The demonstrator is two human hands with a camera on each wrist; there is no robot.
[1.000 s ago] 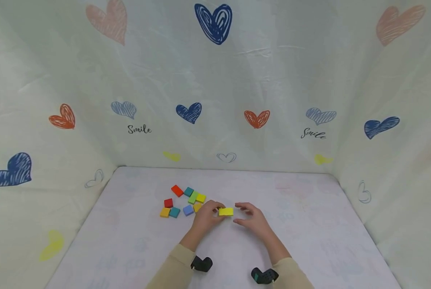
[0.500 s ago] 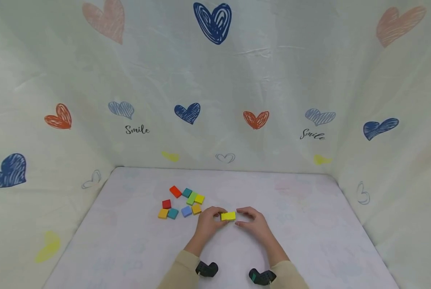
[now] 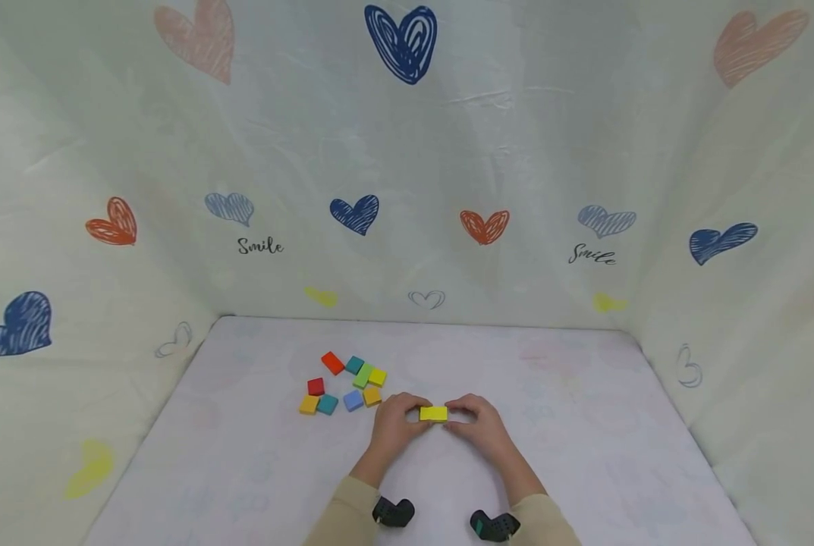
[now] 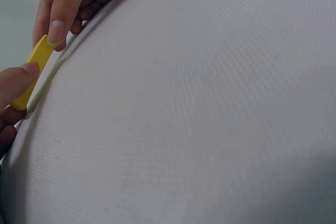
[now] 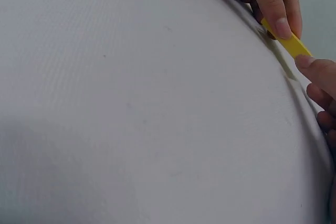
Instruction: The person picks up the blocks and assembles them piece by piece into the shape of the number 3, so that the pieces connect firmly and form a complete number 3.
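A small yellow rectangular block (image 3: 434,414) is held level between both hands over the white table. My left hand (image 3: 394,428) pinches its left end between thumb and fingers. At the other end, my right hand (image 3: 483,426) has its thumb and fingertips on the block. The left wrist view shows the left thumb (image 4: 21,81) lying on the block's near face. In the right wrist view, the right thumb (image 5: 315,69) touches one end of the block (image 5: 295,44). Whether the block rests on the table cannot be told.
Several coloured blocks lie loosely grouped left of the hands, among them an orange-yellow block (image 3: 372,396), a blue block (image 3: 353,400), a red block (image 3: 315,387) and a green block (image 3: 363,375). A heart-printed curtain (image 3: 407,152) encloses the white table (image 3: 570,447) at the back and sides.
My left hand has brought the yellow block slightly right and nearer the body. The right hand, earlier apart from the block, now grips its right end.
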